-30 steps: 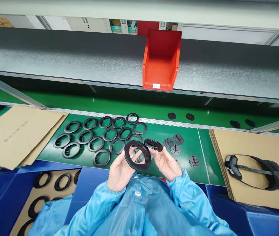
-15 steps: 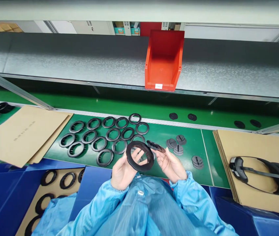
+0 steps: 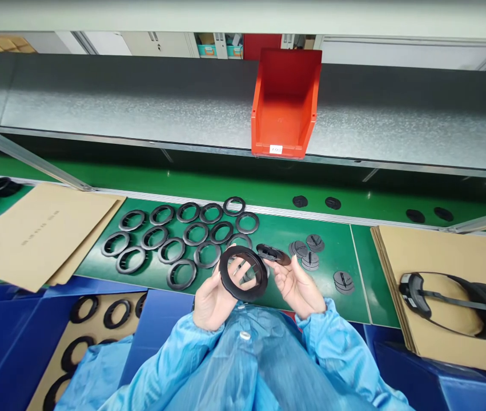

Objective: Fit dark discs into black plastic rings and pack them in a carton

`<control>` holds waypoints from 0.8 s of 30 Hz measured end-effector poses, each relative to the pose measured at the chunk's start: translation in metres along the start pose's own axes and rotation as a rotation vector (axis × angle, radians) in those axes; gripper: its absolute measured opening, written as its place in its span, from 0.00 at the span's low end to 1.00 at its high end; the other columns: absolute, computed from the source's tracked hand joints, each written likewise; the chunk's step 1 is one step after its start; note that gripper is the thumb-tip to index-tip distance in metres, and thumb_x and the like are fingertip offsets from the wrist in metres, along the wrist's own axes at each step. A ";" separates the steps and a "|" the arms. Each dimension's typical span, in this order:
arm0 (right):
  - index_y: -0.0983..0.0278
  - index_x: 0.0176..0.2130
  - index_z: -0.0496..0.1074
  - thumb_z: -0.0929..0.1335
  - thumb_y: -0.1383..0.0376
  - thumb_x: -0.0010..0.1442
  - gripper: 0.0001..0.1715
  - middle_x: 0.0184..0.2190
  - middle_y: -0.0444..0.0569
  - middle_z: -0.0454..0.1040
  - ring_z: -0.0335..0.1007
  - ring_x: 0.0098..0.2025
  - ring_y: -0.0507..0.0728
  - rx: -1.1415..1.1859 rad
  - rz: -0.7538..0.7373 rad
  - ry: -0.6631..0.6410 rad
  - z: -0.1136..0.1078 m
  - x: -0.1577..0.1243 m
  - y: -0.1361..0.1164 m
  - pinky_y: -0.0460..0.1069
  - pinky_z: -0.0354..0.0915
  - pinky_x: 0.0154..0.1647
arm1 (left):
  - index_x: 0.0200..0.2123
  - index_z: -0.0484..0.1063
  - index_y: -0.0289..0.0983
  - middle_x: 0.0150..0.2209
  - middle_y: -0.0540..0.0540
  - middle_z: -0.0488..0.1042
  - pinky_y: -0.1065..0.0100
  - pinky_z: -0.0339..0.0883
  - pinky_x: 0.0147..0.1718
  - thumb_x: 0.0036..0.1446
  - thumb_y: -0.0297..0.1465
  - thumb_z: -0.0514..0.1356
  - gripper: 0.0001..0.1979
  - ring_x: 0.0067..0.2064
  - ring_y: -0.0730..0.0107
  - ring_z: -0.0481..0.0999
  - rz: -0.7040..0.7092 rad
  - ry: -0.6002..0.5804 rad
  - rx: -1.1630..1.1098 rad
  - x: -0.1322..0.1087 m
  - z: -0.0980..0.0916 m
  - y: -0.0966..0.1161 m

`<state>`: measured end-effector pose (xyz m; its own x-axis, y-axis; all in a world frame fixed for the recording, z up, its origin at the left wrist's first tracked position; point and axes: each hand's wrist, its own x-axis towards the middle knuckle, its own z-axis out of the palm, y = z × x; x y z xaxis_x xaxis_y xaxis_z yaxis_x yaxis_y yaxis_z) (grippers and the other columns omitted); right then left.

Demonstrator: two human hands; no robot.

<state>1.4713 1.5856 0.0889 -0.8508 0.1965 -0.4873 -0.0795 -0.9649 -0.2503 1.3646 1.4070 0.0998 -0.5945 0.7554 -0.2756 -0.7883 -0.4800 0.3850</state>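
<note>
My left hand [image 3: 212, 299] grips a large black plastic ring [image 3: 243, 273] by its lower edge and holds it upright in front of my chest. My right hand [image 3: 297, 285] pinches a smaller black slotted disc [image 3: 272, 253] just right of the ring, almost touching its rim. Both sleeves are light blue. On the green mat [image 3: 268, 234] beyond my hands lie several black rings [image 3: 173, 235] in rows. A few black discs [image 3: 306, 251] lie to the right of them.
A red bin [image 3: 284, 103] sits on the grey shelf above. Cardboard sheets [image 3: 39, 231] lie at left. Another cardboard stack [image 3: 448, 262] at right carries a black framed part [image 3: 452, 305]. A blue box at lower left holds more rings [image 3: 97, 317].
The ring and disc have stayed close together in my hands. The disc has tilted flatter and edged nearer the ring's rim. The camera has shifted slightly.
</note>
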 end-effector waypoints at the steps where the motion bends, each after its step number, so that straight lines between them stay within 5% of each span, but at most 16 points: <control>1: 0.77 0.48 0.73 0.61 0.60 0.74 0.22 0.47 0.65 0.78 0.78 0.34 0.50 0.017 0.017 -0.004 0.000 0.001 -0.001 0.42 0.77 0.37 | 0.62 0.65 0.46 0.64 0.40 0.64 0.31 0.35 0.65 0.59 0.36 0.58 0.27 0.73 0.44 0.37 0.000 0.002 0.005 0.000 0.000 0.000; 16: 0.71 0.48 0.74 0.49 0.54 0.75 0.34 0.45 0.63 0.79 0.75 0.27 0.46 0.099 0.089 0.023 -0.001 0.004 -0.010 0.38 0.73 0.28 | 0.70 0.52 0.45 0.69 0.38 0.54 0.32 0.46 0.64 0.52 0.37 0.65 0.44 0.73 0.41 0.34 -0.107 -0.220 0.107 0.000 0.016 0.000; 21: 0.71 0.47 0.77 0.68 0.53 0.68 0.22 0.45 0.60 0.79 0.77 0.34 0.49 -0.137 -0.113 -0.043 0.000 -0.004 -0.007 0.40 0.75 0.34 | 0.69 0.53 0.47 0.69 0.42 0.55 0.33 0.41 0.65 0.53 0.35 0.63 0.41 0.73 0.43 0.35 -0.027 -0.144 0.137 0.004 0.014 -0.003; 24: 0.65 0.51 0.77 0.75 0.55 0.59 0.24 0.47 0.56 0.79 0.78 0.40 0.53 -0.321 -0.265 -0.090 0.007 -0.014 -0.003 0.43 0.76 0.40 | 0.66 0.60 0.46 0.70 0.45 0.53 0.32 0.39 0.65 0.52 0.35 0.62 0.37 0.72 0.40 0.33 0.001 -0.094 0.163 0.007 0.012 -0.006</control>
<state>1.4800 1.5848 0.1028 -0.8657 0.4008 -0.2999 -0.1476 -0.7768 -0.6122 1.3674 1.4207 0.1063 -0.5716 0.7971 -0.1949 -0.7472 -0.4074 0.5251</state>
